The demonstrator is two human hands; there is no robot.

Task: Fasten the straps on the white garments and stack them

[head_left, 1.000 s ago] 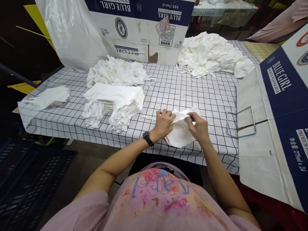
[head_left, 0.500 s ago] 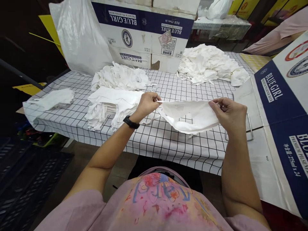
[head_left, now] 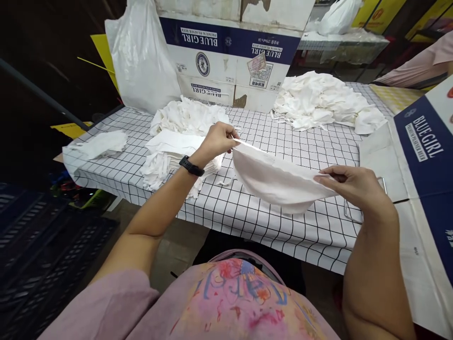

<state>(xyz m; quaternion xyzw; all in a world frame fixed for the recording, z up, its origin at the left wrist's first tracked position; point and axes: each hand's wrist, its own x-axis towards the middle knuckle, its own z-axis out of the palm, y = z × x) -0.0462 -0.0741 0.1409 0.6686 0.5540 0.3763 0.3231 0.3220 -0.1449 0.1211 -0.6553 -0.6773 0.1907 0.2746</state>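
Observation:
A thin white garment, by its shape a pair of underpants (head_left: 279,182), is stretched between my two hands above the checked cloth. My left hand (head_left: 220,141) pinches its upper left corner, higher than the other end. With thumb and fingertips, my right hand (head_left: 348,184) grips the upper right corner. The garment's lower edge hangs in a curve. Just behind and left of my left hand lies a neat stack of folded white garments (head_left: 177,143), partly hidden by my wrist.
Loose heaps of white garments lie at the back left (head_left: 189,116) and back right (head_left: 325,101). Another flat white piece (head_left: 101,144) is at the table's left. A cardboard box (head_left: 226,61) and a plastic bag (head_left: 141,61) stand behind; opened cardboard (head_left: 406,189) and a metal wire frame (head_left: 350,212) are right.
My right hand has moved down and right, so the garment now slants. Its opening has closed up, and the outer face shows. The camera view has shifted left.

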